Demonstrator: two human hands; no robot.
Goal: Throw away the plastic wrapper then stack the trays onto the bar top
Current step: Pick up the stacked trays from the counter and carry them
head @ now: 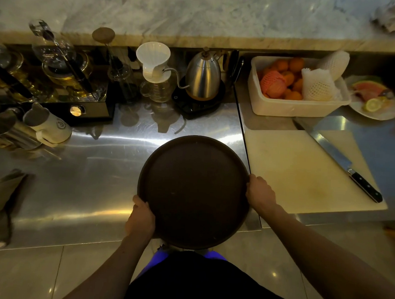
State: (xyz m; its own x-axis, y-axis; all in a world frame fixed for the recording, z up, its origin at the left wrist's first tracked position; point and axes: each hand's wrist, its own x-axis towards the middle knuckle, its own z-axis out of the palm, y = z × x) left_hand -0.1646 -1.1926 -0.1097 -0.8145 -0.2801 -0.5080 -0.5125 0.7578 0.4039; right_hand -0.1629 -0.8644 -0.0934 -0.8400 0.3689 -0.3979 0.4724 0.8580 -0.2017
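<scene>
A knife [346, 165] lies on the cutting board [303, 175], right of the tray [194, 191], kettle [202, 79] behind.

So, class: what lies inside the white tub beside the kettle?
The white tub holds oranges, one pink-netted fruit and white foam netting. Anything beneath them is covered.

Round tray [194, 191]: plain dark brown. Bar top [197, 13]: white-grey veined marble; counter [79, 167]: brushed silver steel. Cutting board [303, 175]: cream; tub [290, 105]: white, holding orange fruit [294, 64]; knife [346, 164]: black-handled.
</scene>
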